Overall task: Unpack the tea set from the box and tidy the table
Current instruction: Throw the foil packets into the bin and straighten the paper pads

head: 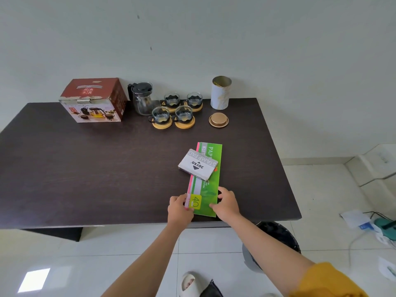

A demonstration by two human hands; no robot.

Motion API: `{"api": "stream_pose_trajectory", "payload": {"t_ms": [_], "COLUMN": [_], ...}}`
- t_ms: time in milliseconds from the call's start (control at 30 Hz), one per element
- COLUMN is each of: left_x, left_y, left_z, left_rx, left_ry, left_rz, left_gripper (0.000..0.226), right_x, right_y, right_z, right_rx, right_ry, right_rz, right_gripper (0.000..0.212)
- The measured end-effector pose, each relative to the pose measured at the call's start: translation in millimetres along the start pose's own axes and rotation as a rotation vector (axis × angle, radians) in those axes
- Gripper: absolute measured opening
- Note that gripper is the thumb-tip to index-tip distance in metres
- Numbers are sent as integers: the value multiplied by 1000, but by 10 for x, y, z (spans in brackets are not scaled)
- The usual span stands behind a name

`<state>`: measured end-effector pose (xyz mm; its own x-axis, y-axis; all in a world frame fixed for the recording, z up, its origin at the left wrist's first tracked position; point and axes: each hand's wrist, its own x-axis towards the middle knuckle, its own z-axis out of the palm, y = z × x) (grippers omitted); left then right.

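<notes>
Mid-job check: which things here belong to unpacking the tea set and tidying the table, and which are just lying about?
Part of the job:
- tea set box
- glass teapot
- four glass cups on wooden coasters
- green paper pack, gripped by left hand and right hand
- stamp pad box lying on it
- open canister and its lid

Lying about:
- bin
- floor clutter

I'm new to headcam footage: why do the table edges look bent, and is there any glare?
Head view: the wide-angle lens bows the dark table edges; a bright window reflection glares on the floor tiles; lighting is soft and even, and the stamp pad box print stays sharp.
</notes>
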<state>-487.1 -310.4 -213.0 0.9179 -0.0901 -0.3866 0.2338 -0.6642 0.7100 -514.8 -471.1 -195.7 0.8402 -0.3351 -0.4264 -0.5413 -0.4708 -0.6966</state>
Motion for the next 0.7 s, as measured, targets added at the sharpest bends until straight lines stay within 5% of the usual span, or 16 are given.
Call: {"api": "stream_pose_trajectory", "payload": {"t_ms": [700], "left_x": [6], "left_y": [-58], "left_z": [-35], "left_rx": [-21], "left_ry": [-4], "left_rz": [84], "left_gripper": [51], "right_x": [-12], "right_y": [-4], "right_z": [79], "right_rx": [-60], "right_ry": [25], "right_rz": [-19], "right_gripper": [61]}}
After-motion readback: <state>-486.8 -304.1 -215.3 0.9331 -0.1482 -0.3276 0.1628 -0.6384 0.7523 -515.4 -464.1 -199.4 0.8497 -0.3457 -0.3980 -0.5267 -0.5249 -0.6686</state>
